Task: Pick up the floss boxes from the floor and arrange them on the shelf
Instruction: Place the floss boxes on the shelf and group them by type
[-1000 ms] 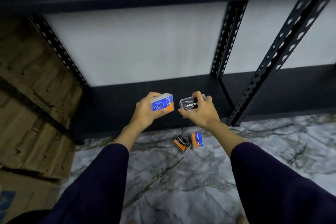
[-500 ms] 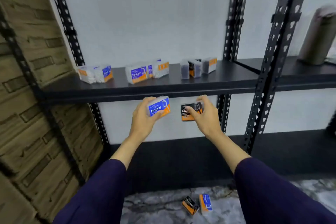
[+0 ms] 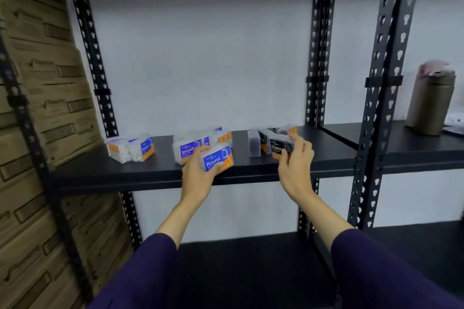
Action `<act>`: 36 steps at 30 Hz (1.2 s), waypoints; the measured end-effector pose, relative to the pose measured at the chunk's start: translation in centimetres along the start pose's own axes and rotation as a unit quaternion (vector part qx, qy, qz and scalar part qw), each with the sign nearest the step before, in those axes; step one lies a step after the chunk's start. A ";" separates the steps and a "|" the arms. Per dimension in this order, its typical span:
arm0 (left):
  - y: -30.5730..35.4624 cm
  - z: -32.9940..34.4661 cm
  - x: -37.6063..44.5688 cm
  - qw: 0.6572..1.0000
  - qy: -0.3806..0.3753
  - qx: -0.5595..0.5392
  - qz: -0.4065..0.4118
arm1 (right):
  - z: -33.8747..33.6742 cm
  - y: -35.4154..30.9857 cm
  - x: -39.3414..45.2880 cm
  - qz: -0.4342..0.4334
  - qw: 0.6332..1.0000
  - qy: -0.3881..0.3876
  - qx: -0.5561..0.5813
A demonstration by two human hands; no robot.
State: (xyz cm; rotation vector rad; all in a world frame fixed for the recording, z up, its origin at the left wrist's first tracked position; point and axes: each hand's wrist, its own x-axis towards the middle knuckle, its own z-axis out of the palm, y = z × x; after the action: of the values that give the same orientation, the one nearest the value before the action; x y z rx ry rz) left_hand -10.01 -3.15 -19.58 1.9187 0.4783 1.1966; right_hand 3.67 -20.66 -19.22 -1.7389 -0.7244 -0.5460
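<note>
At mid-frame over the black metal shelf (image 3: 160,170), left hand (image 3: 198,178) grips a blue-and-orange "Round" floss box (image 3: 218,159), right hand (image 3: 296,165) a black "Charcoal" floss box (image 3: 280,148); placing step, next each likely needs setting beside its matching boxes.

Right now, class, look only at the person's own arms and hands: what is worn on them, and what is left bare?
Both arms wear dark purple long sleeves, plain and unmarked, the left sleeve and right sleeve ending partway up the forearm. Below them the forearms are bare. The left hand and right hand are ungloved; no rings, watch or bracelets show on wrists or fingers.
</note>
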 end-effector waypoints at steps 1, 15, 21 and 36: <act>-0.1 0.2 0.3 1.000 0.000 0.001 0.000 | 0.3 0.4 0.5 -0.002 1.000 0.018 -0.009; -2.8 3.3 5.2 0.998 -0.030 0.059 0.001 | 1.9 5.4 2.8 0.045 0.993 -0.016 -0.103; -3.4 3.7 5.9 0.993 -0.032 0.111 0.015 | 2.5 5.8 5.3 0.057 0.972 -0.034 -0.225; -2.3 2.3 5.3 0.995 -0.094 0.022 -0.017 | 4.2 3.6 3.0 -0.028 0.958 0.029 -0.284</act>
State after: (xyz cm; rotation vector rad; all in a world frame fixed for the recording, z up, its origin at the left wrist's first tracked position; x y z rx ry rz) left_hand -5.23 0.81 -18.87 2.0297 0.4379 0.9781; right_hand 8.39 -16.74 -20.75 -2.2227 -0.6108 -0.9047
